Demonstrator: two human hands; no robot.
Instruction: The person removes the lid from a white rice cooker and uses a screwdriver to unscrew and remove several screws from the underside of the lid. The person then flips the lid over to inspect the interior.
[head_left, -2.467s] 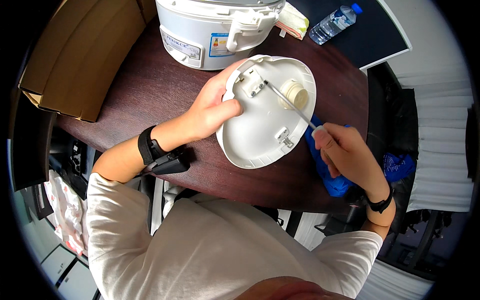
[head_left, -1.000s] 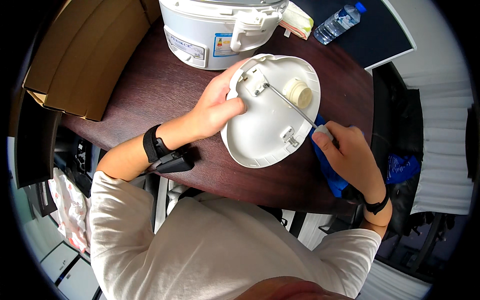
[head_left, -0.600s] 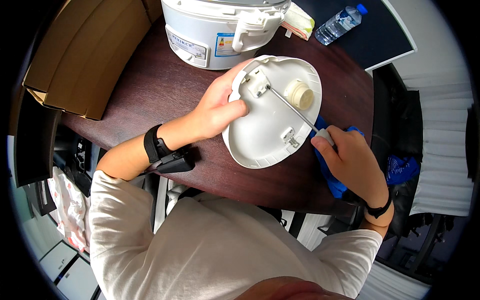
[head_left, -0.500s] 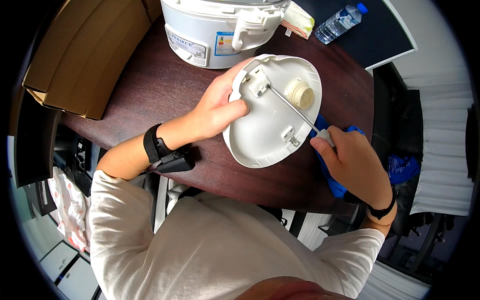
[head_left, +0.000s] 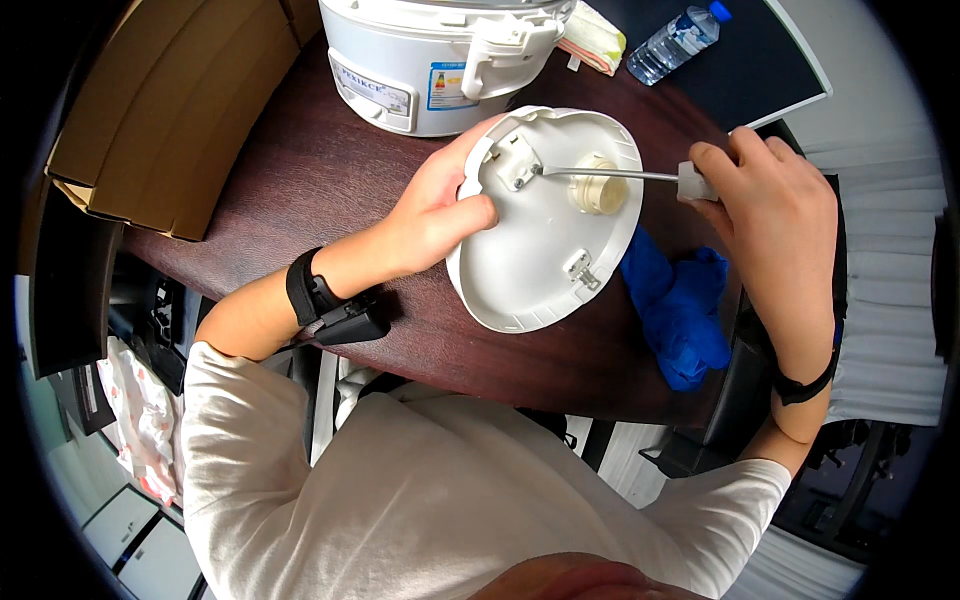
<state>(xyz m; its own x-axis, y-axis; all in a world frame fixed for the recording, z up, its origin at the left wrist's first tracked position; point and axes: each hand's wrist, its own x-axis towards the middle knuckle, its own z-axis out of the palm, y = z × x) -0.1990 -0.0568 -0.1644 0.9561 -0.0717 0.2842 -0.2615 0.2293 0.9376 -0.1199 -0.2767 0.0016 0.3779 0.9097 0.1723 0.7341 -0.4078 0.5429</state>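
Observation:
My left hand [head_left: 440, 205] grips the edge of a white plastic lid cover [head_left: 530, 270], its hollow inner side turned up. Its thumb lies over the rim and the other fingers are hidden behind. In my right hand [head_left: 765, 205] is the pale handle of a screwdriver [head_left: 640, 175]. The long metal shaft reaches left across a cream round fitting [head_left: 600, 190] inside the cover. Its tip meets a small white bracket [head_left: 517, 165] with dark screws near the cover's upper left edge. A small metal-and-white catch [head_left: 580, 270] sits lower right in the cover.
A white rice cooker body [head_left: 400, 75] stands behind the cover. Blue cloth [head_left: 680, 310] lies at the table's right edge. A folded towel [head_left: 592, 40] and a water bottle [head_left: 680, 45] are at the back, and a cardboard box [head_left: 165, 110] is on the left of the dark table [head_left: 300, 180].
My right hand has swung up and to the right with the screwdriver, whose shaft now lies nearly level. The blue cloth shows more. My left hand and the cover have barely moved.

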